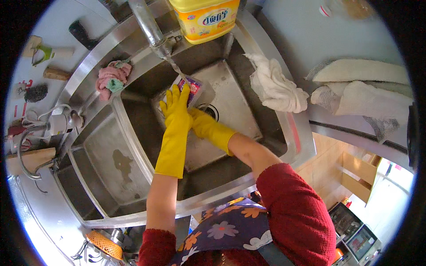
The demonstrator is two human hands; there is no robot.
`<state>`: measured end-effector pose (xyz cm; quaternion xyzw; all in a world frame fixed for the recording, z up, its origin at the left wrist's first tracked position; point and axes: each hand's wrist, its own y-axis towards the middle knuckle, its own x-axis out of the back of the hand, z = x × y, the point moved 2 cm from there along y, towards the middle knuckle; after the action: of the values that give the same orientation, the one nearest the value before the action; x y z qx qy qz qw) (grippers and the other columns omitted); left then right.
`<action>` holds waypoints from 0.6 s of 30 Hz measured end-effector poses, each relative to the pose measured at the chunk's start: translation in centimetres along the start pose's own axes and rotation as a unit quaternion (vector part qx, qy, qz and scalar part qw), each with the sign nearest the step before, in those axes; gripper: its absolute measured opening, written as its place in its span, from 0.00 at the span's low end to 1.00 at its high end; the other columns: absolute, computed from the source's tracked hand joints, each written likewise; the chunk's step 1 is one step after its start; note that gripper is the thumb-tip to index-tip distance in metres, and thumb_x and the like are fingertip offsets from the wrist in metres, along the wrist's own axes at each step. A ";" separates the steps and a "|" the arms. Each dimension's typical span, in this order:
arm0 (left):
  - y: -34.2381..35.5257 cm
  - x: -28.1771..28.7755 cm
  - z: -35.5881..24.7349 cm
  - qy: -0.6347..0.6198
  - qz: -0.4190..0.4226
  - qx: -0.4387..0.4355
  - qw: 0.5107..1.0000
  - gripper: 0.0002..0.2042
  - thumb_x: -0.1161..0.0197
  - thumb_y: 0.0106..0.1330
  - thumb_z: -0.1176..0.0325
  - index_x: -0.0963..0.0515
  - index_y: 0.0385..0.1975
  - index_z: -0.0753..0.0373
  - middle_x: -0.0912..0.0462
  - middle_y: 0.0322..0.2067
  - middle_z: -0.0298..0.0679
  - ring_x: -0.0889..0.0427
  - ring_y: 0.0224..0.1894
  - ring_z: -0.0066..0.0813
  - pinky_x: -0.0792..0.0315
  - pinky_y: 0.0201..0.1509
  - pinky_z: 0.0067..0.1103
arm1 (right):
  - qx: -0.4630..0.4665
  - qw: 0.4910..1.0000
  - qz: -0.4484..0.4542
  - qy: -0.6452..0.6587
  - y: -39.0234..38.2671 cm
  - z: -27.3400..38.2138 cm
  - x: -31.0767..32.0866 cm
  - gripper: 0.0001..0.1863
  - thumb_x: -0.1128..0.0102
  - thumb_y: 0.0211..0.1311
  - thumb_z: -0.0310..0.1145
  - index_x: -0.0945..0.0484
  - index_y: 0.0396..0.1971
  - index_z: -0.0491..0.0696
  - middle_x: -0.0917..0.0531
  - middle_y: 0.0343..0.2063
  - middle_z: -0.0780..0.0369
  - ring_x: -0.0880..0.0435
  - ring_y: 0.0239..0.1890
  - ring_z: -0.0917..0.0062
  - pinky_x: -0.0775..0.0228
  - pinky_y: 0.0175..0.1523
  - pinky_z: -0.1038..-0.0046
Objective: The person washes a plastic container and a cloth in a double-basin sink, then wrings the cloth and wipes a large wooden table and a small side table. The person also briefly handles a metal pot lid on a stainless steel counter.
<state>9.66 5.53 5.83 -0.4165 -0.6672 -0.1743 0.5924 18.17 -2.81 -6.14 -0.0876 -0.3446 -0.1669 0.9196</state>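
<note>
Both of my hands wear long yellow rubber gloves and are down in the larger sink basin (pixel 235 106). A clear plastic box (pixel 202 95) with a purple and pink printed side is tilted under a thin stream of water from the metal faucet (pixel 153 33). My left hand (pixel 177 106) is closed on the box's left side, its fingers reaching along it toward the water. My right hand (pixel 206 126) is at the box's near edge, closed against it; its fingertips are partly hidden beside the left glove. Behind it, the round drain (pixel 212 111) shows in part.
A yellow jug (pixel 206 20) stands behind the basin. White cloth (pixel 275 84) hangs over the right rim, and pink and green rags (pixel 113 80) lie on the left rim. Left of the basin is a shallower wet compartment (pixel 111 155). Folded towels (pixel 359 84) lie at right.
</note>
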 end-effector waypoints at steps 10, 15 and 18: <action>0.6 -1.4 1.0 0.020 -0.012 -0.013 1.000 0.48 0.28 0.52 0.75 0.42 0.76 0.41 0.46 0.78 0.45 0.49 0.80 0.51 0.55 0.79 0.50 | -0.159 0.960 0.190 0.135 -1.5 0.3 -1.0 0.18 0.40 0.67 0.39 0.16 0.52 0.47 0.15 0.50 0.48 0.16 0.53 0.55 0.25 0.57 0.59; 0.6 0.6 3.6 -0.199 -0.138 -0.051 0.969 0.41 0.30 0.55 0.73 0.36 0.73 0.50 0.35 0.72 0.47 0.37 0.74 0.55 0.43 0.76 0.45 | -0.013 0.990 0.132 -0.039 -4.2 2.4 8.9 0.23 0.40 0.61 0.29 0.19 0.59 0.52 0.14 0.50 0.50 0.17 0.52 0.51 0.23 0.53 0.61; -1.3 2.4 2.8 -0.063 -0.217 -0.036 0.974 0.38 0.30 0.57 0.70 0.34 0.71 0.56 0.32 0.70 0.49 0.33 0.71 0.57 0.40 0.74 0.43 | -0.125 0.989 0.004 0.076 -7.9 3.4 14.4 0.32 0.43 0.59 0.23 0.25 0.66 0.54 0.14 0.47 0.51 0.14 0.47 0.60 0.22 0.51 0.65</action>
<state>6.99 7.57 7.72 -0.2933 -0.7708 -0.2958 0.4820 23.45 -12.80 6.30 -0.1901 -0.2503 -0.2113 0.9255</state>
